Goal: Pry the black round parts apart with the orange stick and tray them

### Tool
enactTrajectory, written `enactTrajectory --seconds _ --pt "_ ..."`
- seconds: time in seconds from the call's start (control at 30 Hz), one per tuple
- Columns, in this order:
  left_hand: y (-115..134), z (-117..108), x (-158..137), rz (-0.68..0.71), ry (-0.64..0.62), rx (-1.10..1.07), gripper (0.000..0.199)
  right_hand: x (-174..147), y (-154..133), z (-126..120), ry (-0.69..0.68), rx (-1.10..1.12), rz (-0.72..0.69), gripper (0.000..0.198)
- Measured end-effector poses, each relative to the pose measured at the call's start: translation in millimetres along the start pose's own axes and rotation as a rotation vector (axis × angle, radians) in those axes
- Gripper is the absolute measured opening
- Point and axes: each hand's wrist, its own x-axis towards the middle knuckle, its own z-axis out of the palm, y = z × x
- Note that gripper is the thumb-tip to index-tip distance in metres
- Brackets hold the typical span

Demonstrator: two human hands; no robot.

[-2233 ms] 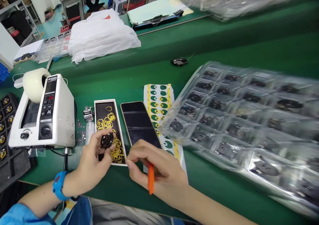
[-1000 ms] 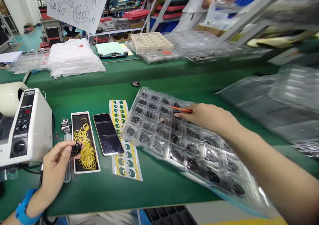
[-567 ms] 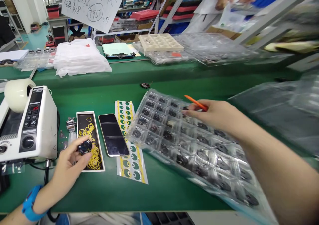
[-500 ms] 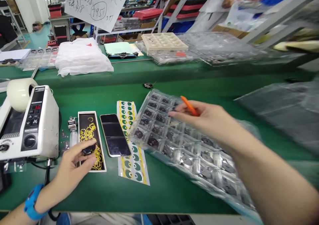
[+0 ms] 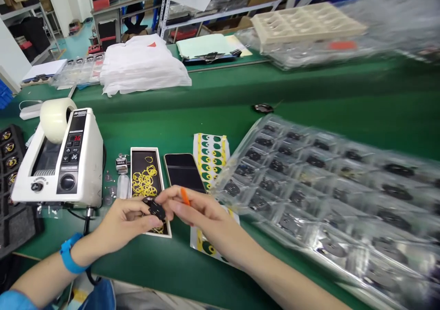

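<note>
Between the thumb and fingers of my left hand [image 5: 125, 220] is a small black round part [image 5: 155, 209], held above a white-edged box [image 5: 162, 177] of yellow rings [image 5: 143, 181]. My right hand [image 5: 201, 213] has come up against the part's right side, its fingertips touching or almost touching it. An orange stick-like tool [image 5: 185, 196] is tucked in the right hand's fingers; its tip is hidden. Just behind that hand lies a phone [image 5: 184, 170], partly covering a sheet of yellow and green stickers [image 5: 211, 156]. Right of it, a clear compartment tray [image 5: 305, 195] holds several dark parts.
A white tape dispenser [image 5: 82, 154] stands at left, near a tally counter [image 5: 121, 163]. One loose dark part [image 5: 263, 108] lies behind the clear tray. White cloth-like sheets [image 5: 140, 67], a clipboard [image 5: 206, 49] and a beige tray [image 5: 305, 24] line the back ledge.
My right hand has moved left from over the clear tray to the black part, keeping the orange tool. My left hand still holds the part. The view has shifted left and down.
</note>
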Motion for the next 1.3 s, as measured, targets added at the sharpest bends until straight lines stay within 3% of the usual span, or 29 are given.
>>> enactTrajectory --seconds 0.1,0.23,0.37,0.47,0.6,0.7,0.8,0.93,1.3 --pt "0.3 -0.9 -0.5 -0.080 -0.132 -0.093 0.039 -1.4 -0.1 -7.3 -0.083 0.057 0.038 0.032" --pt "0.2 -2.5 -1.9 -0.141 -0.210 -0.128 0.034 -7.4 -2.5 -7.7 -0.266 -0.025 0.000 0.030" --pt "2.1 -4.4 -2.2 -0.194 -0.277 -0.143 0.034 -12.6 -2.2 -5.3 -0.281 -0.026 0.010 0.036" --pt "3.7 -4.5 -2.0 -0.214 -0.283 -0.180 0.033 -13.0 -1.8 -6.1 -0.236 -0.026 -0.025 0.041" --pt "4.1 -2.6 -2.2 -0.162 -0.174 -0.226 0.027 -10.5 -2.7 -13.5 -0.024 -0.015 -0.139 0.039" --pt "2.4 -0.6 -2.4 -0.081 -0.103 -0.211 0.041 -8.5 -1.8 -17.7 0.076 -0.049 -0.155 0.034" --pt "0.8 1.4 -2.4 -0.021 -0.060 -0.163 0.053 -7.0 1.3 -14.2 0.108 -0.215 -0.135 0.022" --pt "0.5 3.3 -2.7 -0.025 -0.041 -0.169 0.047 -5.5 5.8 -4.4 0.189 -0.343 -0.158 0.016" --pt "-3.2 2.5 -3.7 -0.045 -0.034 -0.095 0.047 -5.0 8.3 -6.2 0.227 -0.226 -0.113 0.017"
